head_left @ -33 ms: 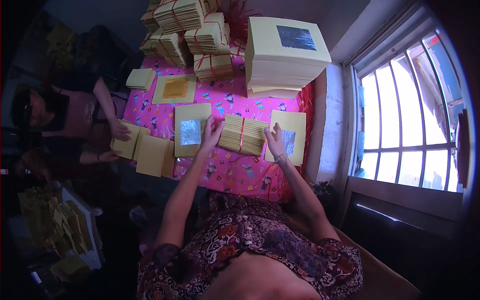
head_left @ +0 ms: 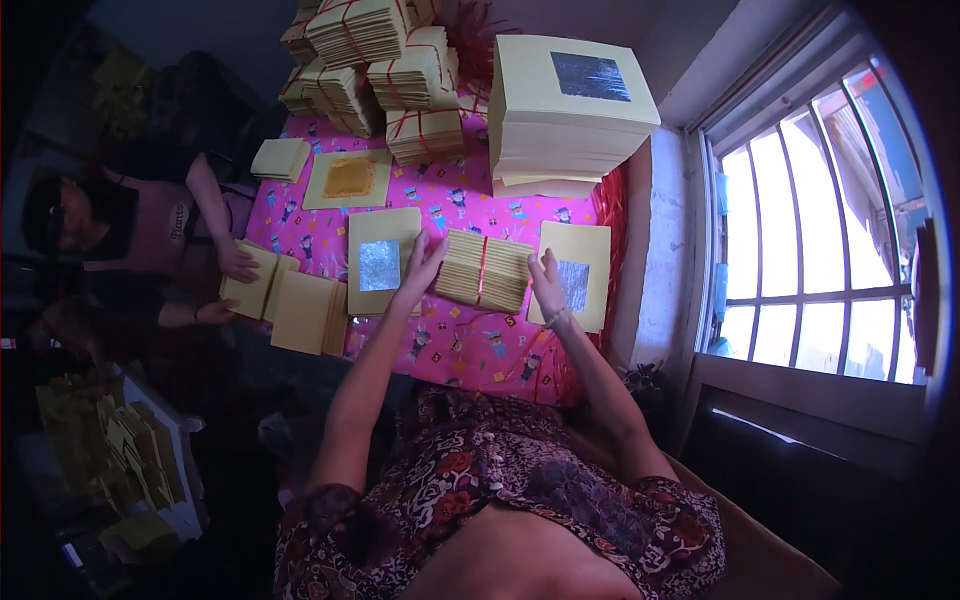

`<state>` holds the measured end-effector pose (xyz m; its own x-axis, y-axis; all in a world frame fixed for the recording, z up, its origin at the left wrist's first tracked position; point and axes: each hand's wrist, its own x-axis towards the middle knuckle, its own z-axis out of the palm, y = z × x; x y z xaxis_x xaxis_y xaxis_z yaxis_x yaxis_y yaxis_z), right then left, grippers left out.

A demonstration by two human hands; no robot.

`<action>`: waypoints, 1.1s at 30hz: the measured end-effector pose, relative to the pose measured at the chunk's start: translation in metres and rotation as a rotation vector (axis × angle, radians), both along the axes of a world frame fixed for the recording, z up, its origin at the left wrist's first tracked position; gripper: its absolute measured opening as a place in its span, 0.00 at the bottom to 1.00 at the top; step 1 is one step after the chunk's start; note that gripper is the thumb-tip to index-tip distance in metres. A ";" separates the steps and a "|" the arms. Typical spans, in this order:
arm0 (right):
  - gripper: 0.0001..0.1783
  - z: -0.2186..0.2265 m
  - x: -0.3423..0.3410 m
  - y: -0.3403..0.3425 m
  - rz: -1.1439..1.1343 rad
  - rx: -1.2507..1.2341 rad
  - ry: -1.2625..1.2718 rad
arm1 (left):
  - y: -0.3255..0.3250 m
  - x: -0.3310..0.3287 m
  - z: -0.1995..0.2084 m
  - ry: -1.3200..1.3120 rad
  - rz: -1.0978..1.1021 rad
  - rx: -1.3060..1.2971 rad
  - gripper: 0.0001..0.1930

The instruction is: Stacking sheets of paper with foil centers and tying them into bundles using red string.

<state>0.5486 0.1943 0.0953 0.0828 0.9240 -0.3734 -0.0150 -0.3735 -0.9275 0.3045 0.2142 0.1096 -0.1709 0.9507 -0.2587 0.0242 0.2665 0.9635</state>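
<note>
A bundle of yellow paper sheets [head_left: 461,270], folded edges up and tied across with a red string, sits between my two hands over the pink tablecloth. My left hand [head_left: 425,268] holds its left end, the thumb side against the paper. At the other end, my right hand [head_left: 546,285] presses on the bundle with its fingers pointing away from me. A yellow sheet with a silver foil square [head_left: 380,265] lies beside my left hand. Another foil-marked sheet [head_left: 592,245] is partly covered by my right hand.
Tied paper bundles [head_left: 355,35] are piled at the back. A tall paper stack [head_left: 570,140] stands back right by the barred window [head_left: 800,240]. A gold-foil sheet [head_left: 348,178] lies left of centre. At left, a co-worker's hands [head_left: 238,262] touch yellow paper stacks [head_left: 300,312].
Hardly anything differs. The view has shifted very slightly; my hands stay at both ends of the tied bundle.
</note>
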 end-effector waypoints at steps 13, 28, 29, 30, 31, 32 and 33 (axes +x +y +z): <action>0.40 -0.036 -0.009 0.004 0.115 0.112 0.155 | 0.030 0.017 -0.022 -0.075 -0.363 -0.073 0.35; 0.31 -0.017 -0.062 -0.019 -0.011 -0.147 0.486 | 0.002 -0.038 0.006 -0.082 -0.466 -0.122 0.51; 0.31 -0.018 -0.067 -0.017 -0.009 -0.143 0.485 | 0.006 -0.045 0.004 -0.090 -0.465 -0.119 0.51; 0.31 -0.018 -0.071 -0.015 -0.009 -0.139 0.484 | 0.009 -0.049 0.001 -0.093 -0.482 -0.125 0.51; 0.31 -0.015 -0.075 -0.014 -0.007 -0.141 0.477 | 0.013 -0.054 0.000 -0.094 -0.495 -0.133 0.51; 0.30 -0.012 -0.077 -0.016 -0.018 -0.173 0.529 | 0.016 -0.060 -0.001 -0.102 -0.493 -0.132 0.51; 0.30 -0.008 -0.079 -0.017 -0.030 -0.205 0.582 | 0.020 -0.066 -0.003 0.002 -0.519 -0.076 0.52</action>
<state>0.4696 0.1776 0.0873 -0.1631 0.8293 -0.5345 -0.5101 -0.5346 -0.6738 0.2384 0.2346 0.1070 0.3174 0.8890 -0.3300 0.1738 0.2875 0.9419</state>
